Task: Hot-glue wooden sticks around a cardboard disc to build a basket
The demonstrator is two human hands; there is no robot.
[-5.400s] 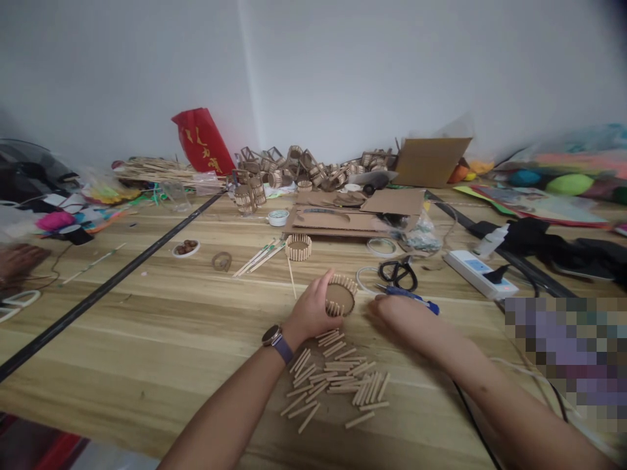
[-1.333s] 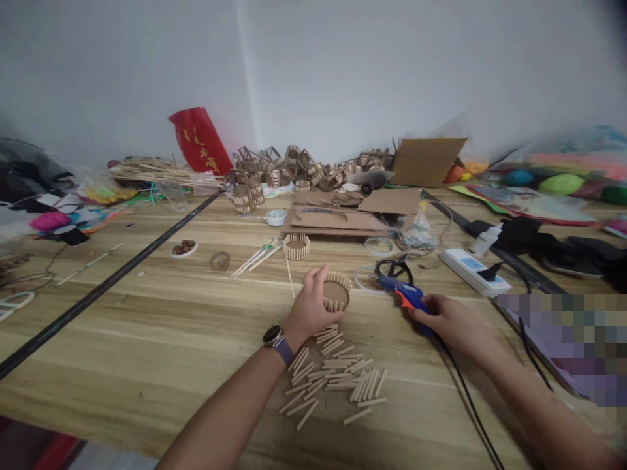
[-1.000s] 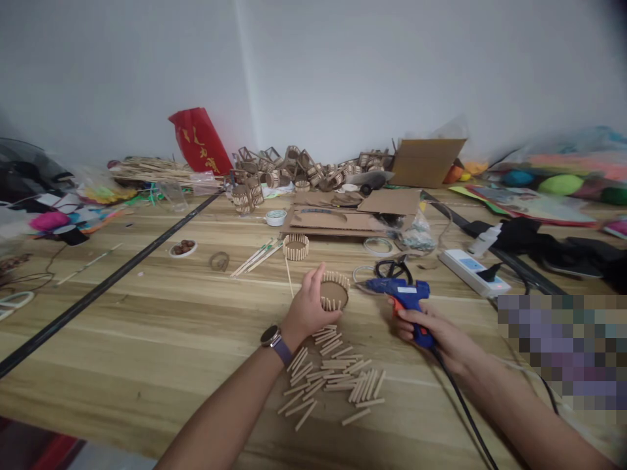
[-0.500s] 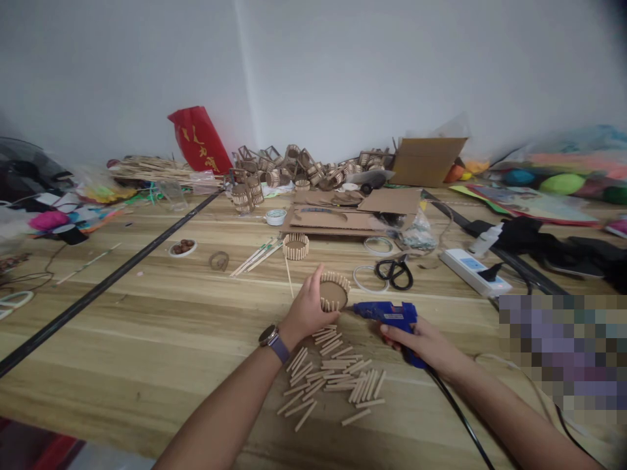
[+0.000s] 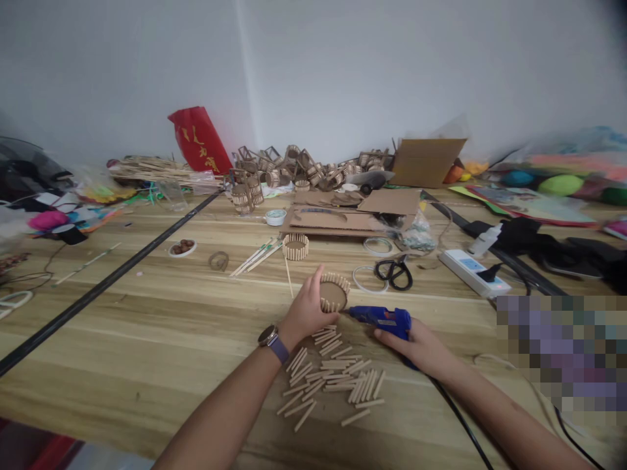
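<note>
Plainly, left fingers grip stick-walled ring; right fingers clasp glue gun, label unreadable; red bag: gold characters.

The glue gun is blue, the sticks tan.

L hand has a round dk-faced watch w/ purplish strap at wrist (R hand bare).

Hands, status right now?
Left hand: holding the small stick basket, fingers around its side.
Right hand: closed on the glue gun.
</note>
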